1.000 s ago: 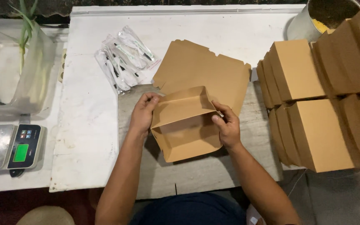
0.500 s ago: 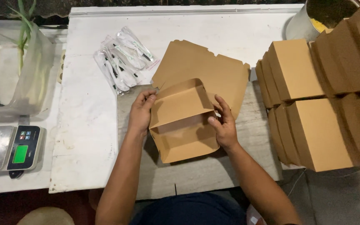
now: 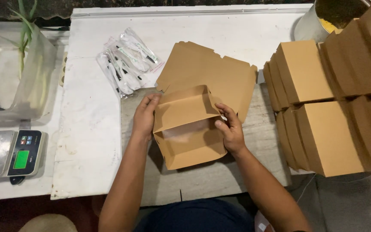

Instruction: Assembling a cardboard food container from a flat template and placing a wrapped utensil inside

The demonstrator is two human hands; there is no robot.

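One half-folded brown paper box (image 3: 190,129) sits at the middle of the grey board (image 3: 220,180), open side up, on top of a small pile of flat brown box blanks (image 3: 220,75) whose number cannot be told, since only the top sheet shows fully. Both hands grasp this one box: the left hand (image 3: 144,114) clasps its left wall, fingers curled over the upper corner and thumb along the side, and the right hand (image 3: 230,129) pinches the right wall, fingertips pressed against the edge of the raised flap. Both forearms come up from the bottom edge and angle inward toward the box, wrists bent slightly, palms facing each other across it. To the right stand folded brown boxes (image 3: 323,107) packed close in two rows, about ten in sight, some cut off by the edge. One pile of cutlery packets (image 3: 127,62) in clear wrap lies on the white table (image 3: 91,129) just beyond the left hand, perhaps half a dozen, overlapping too much to count surely. At the far left is one kitchen scale (image 3: 9,152) with a green screen, and above it one clear plastic tub (image 3: 18,81) with green stalks in it. One metal pot (image 3: 312,23) shows at the top right.
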